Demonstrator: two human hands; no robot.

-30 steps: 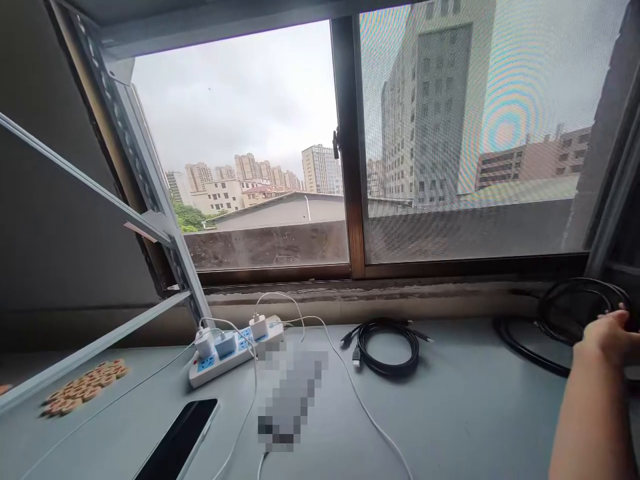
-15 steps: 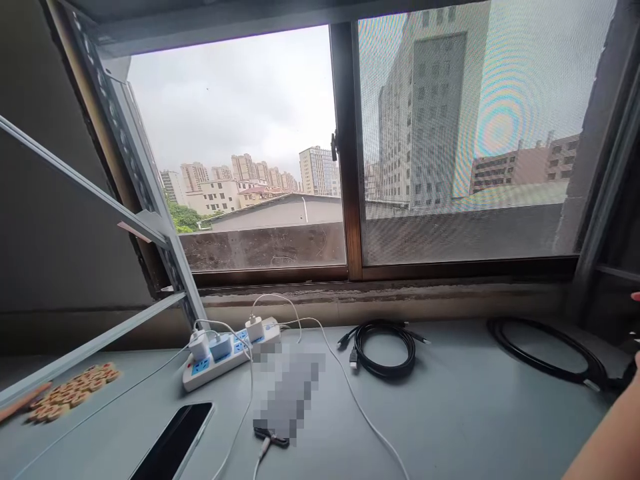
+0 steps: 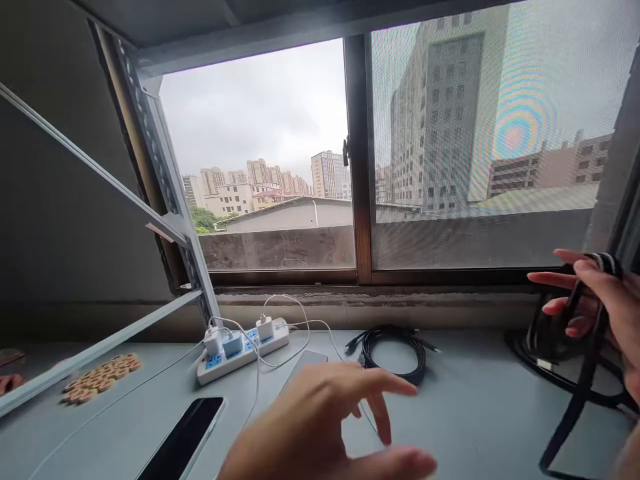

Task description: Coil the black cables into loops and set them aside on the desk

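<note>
My left hand [image 3: 320, 420] hovers low in the middle of the view, fingers spread and curved, holding nothing. Beyond its fingertips lies a coiled black cable [image 3: 421, 360] with its plug ends showing. At the right edge, my right hand [image 3: 613, 300] is raised with its fingers curled round a black strap [image 3: 580, 407]. The strap hangs from the hand to the tabletop, and a loop of it with light edging lies by the thumb. Behind and below that hand, a larger black cable coil [image 3: 530, 367] rests on the table, partly covered.
A white power strip [image 3: 245, 363] with chargers and white cords lies at the back left. A phone [image 3: 187, 427] lies in front of it. A grey flat device [image 3: 313, 360] is half hidden by my left hand. Round wooden pieces [image 3: 103, 379] sit behind a metal shelf bar [image 3: 125, 323].
My left hand has come into view at bottom centre. My right hand has moved further in and up, with the black strap now visible. The view has shifted slightly left.
</note>
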